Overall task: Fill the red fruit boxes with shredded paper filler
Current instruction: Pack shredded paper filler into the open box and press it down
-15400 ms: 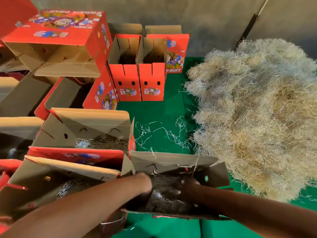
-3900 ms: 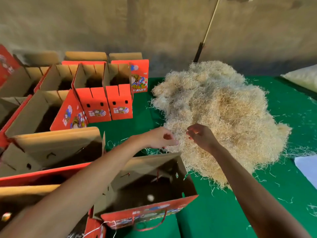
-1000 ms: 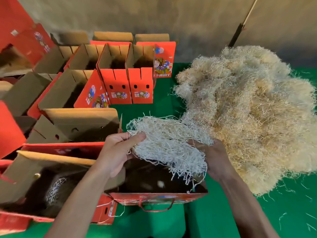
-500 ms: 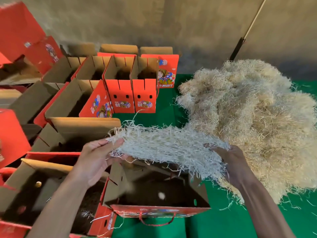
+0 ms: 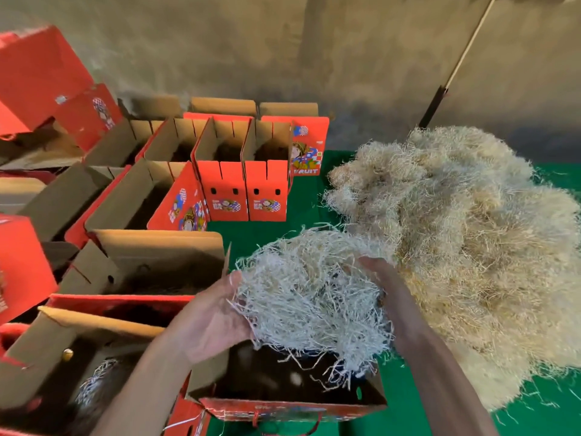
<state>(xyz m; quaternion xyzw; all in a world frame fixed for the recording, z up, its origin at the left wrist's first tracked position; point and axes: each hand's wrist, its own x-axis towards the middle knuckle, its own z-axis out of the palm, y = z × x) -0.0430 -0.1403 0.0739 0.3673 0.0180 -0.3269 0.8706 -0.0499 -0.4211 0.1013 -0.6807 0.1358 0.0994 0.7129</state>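
Dim warm light, box interiors in deep shadow, soft blur, perhaps wide-angle bending at edges

Pale whitish shredded paper clump (image 5: 309, 291); tan-beige filler heap (image 5: 465, 247); red boxes (image 5: 242, 190), brown interiors, multicoloured cartoon prints; green tabletop (image 5: 270, 234).
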